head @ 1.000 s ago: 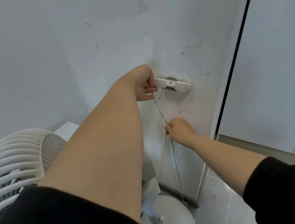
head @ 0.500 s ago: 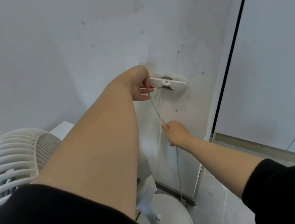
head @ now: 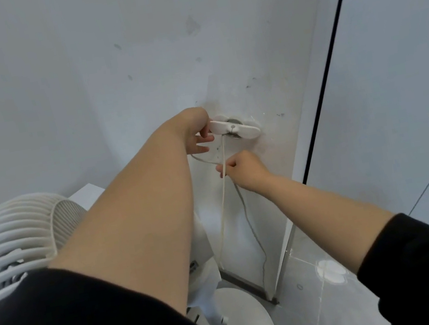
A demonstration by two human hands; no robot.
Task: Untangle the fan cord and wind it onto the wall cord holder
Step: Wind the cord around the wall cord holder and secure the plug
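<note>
White cord point(head: 222, 206) pinched by right hand point(head: 240, 169); left hand point(head: 197, 134) grips holder point(head: 243, 130).

The cord holder point(head: 248, 132) and fan grille point(head: 5, 236) look like smooth white plastic; the wall point(head: 79, 85) is matt and scuffed; the floor tiles point(head: 334, 313) are glossy.

Open wall point(head: 132, 62) above the holder point(head: 247, 132); fan point(head: 6, 242) blocks lower left

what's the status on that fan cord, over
Left hand grips left end of cord holder. Right hand pinches cord just below. Strands hang slack toward floor. Nothing in the way.
</note>
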